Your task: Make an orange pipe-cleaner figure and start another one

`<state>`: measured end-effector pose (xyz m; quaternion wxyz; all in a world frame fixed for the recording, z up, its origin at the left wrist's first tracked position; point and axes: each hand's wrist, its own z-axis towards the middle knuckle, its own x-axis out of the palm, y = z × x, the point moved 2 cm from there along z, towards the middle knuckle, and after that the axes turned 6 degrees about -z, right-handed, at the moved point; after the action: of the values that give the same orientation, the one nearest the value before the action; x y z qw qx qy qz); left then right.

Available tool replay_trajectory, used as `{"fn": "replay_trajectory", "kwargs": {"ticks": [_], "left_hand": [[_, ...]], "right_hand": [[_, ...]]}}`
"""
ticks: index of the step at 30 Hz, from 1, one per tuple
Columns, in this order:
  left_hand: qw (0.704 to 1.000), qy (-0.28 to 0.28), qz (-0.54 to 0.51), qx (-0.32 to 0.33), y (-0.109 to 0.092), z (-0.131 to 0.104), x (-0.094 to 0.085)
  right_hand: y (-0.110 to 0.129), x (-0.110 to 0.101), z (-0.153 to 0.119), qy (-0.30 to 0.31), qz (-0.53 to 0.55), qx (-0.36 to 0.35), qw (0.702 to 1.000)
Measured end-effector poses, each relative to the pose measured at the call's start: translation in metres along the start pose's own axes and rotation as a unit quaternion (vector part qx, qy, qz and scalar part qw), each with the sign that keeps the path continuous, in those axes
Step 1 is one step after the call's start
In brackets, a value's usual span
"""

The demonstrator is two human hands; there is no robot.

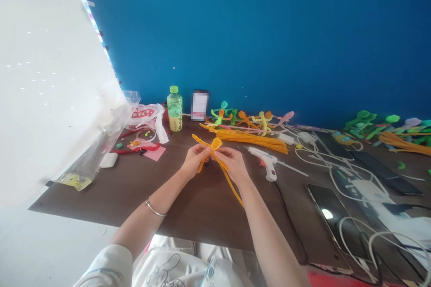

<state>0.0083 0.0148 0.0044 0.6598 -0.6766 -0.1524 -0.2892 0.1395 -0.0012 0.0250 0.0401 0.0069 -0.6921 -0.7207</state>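
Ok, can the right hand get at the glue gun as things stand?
Likely yes: the glue gun lies just right of the right hand, with nothing visible between, though that hand is holding orange pipe cleaners.

Lettering on bottle and bag is too blurred to read.

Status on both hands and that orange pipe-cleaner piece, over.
Left hand and right hand: both gripping. Orange pipe-cleaner piece: coiled at top, long strand trailing. Glue gun: off right, not blocking.

Left grip and right grip hold orange twisted strands, probably pipe cleaners.
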Motion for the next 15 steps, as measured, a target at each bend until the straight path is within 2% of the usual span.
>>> {"fn": "replay_trajectory", "kwargs": {"ticks": [4, 7, 11, 15], "left_hand": [[0.998, -0.007, 0.050, 0.031, 0.001, 0.000, 0.000], [0.998, -0.002, 0.055, 0.036, 0.001, -0.001, 0.000], [0.998, 0.007, 0.046, 0.031, 0.001, -0.001, 0.000], [0.999, -0.001, 0.047, 0.020, -0.001, -0.002, 0.001]], "right_hand": [[0.004, -0.003, 0.000, 0.000, -0.086, -0.008, 0.996], [0.008, -0.002, -0.001, -0.031, -0.144, -0.021, 0.989], [0.013, -0.001, -0.003, -0.076, -0.174, -0.031, 0.981], [0.012, -0.002, -0.003, -0.086, -0.190, -0.034, 0.977]]}}
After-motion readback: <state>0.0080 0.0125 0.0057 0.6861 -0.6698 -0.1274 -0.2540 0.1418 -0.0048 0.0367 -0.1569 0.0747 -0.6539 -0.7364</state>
